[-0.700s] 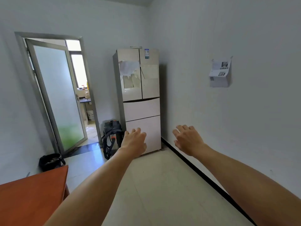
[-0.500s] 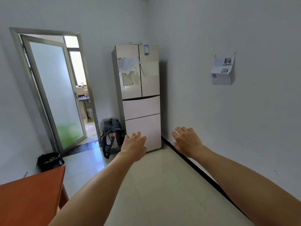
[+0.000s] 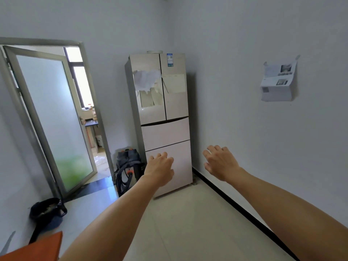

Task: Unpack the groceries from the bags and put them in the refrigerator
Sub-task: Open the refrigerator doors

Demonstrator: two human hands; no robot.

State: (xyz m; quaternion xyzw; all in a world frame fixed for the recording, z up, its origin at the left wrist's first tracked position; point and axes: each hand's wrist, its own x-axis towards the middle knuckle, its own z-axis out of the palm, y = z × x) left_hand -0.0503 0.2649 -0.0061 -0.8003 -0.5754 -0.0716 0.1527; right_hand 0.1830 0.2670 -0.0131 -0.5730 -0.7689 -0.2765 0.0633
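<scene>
White wall (image 3: 235,53) | refrigerator (image 3: 163,113) closed, blue label (image 3: 169,60) unreadable | left hand (image 3: 160,168), right hand (image 3: 220,162) spread

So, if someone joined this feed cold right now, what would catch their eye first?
The left hand and right hand reach forward, open and empty, in the middle of the view. Beyond them the tall pale beige multi-door refrigerator stands closed in the far corner, with papers stuck on its upper doors. To its left, a frosted glass door in a grey metal frame hangs open.
</scene>
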